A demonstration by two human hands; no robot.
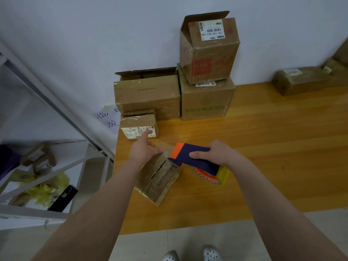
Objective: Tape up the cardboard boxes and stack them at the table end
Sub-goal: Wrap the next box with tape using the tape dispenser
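A small cardboard box [159, 180] lies on the wooden table [263, 147] near its left front corner. My right hand [216, 152] grips a blue and orange tape dispenser [192, 157] whose orange end sits at the box's far top edge. Its tape roll [212, 176] hangs beside the box. My left hand [145, 147] rests on the far left part of the box top with fingers stretched out, touching a strip of clear tape. Other boxes stand at the table's far left: a small labelled box [138, 127], a wide box [148, 95], a green-printed box [206, 102] and a box [209, 49] stacked on it.
More boxes [301, 80] lie at the far right against the wall. A metal shelf [56, 166] with small parcels, yellow bags and a black phone [63, 198] stands left of the table. A handwritten paper [110, 117] hangs by the table's corner. My shoes [192, 254] show below.
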